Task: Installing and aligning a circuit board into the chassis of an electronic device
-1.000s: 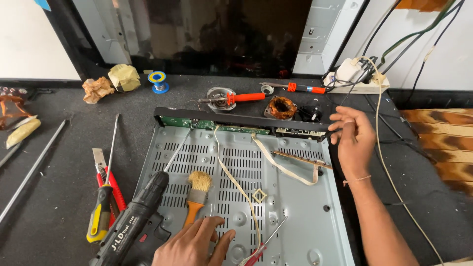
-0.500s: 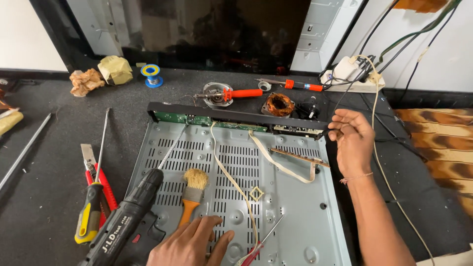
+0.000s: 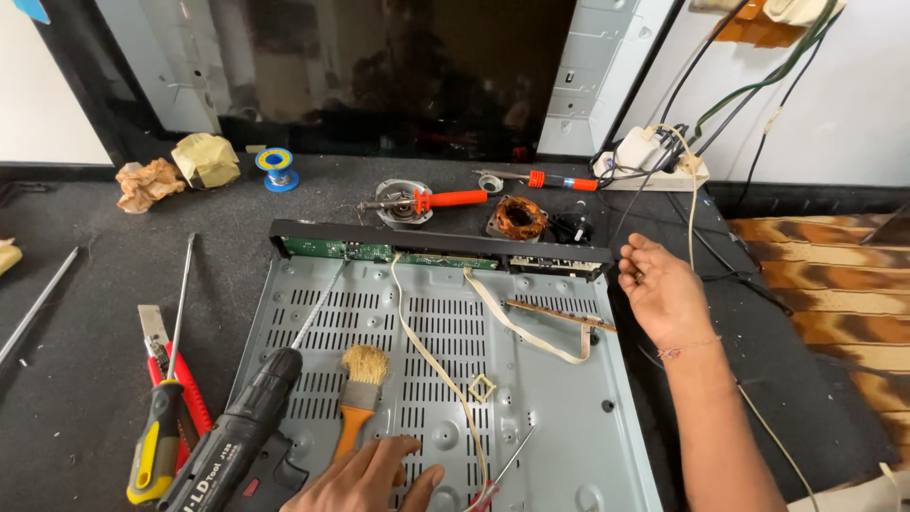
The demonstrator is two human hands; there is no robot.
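I see left hand (image 3: 365,479) flat, fingers spread, on grey perforated metal chassis (image 3: 569,417) beside orange-handled brush (image 3: 358,393). Right hand (image 3: 664,289) half-curled, empty, at chassis's right edge.

The left hand (image 3: 365,479) rests flat on the grey metal chassis (image 3: 559,417), beside a paintbrush (image 3: 358,393). The right hand (image 3: 664,289) hovers, fingers curled, at the chassis's right edge.

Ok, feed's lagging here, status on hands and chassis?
Left hand flat on metal chassis, by brush. Right hand open beside chassis, empty. Drill lying on chassis.
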